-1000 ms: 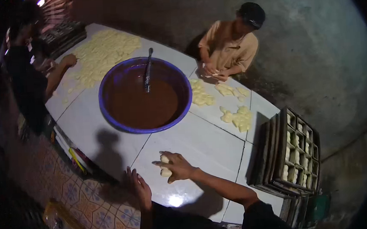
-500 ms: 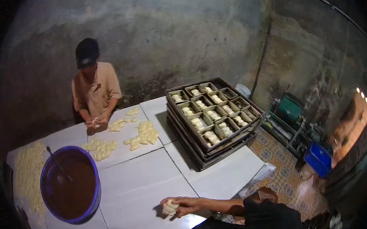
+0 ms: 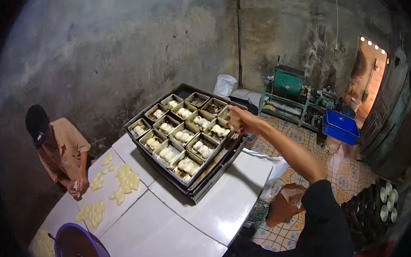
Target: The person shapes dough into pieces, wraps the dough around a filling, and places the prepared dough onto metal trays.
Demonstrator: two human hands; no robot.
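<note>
My right hand (image 3: 239, 120) reaches over the right side of a stacked set of dark metal baking trays (image 3: 190, 186), its fingers curled at one of the compartments. What it holds is hidden. The top tray is divided into several compartments, many with pale dough pieces (image 3: 186, 165) inside; some at the back look dark inside. My left hand is out of view.
A co-worker (image 3: 58, 151) works at the left of the tiled table (image 3: 150, 226), near flattened dough (image 3: 124, 180) and a purple basin of brown filling (image 3: 81, 251). Beyond the table stand a green machine (image 3: 285, 86), a blue crate (image 3: 339, 127) and a doorway.
The view has turned right toward the trays. My right hand has moved from the tabletop, where it held dough pieces, up to the tray stack. My left hand has left view.
</note>
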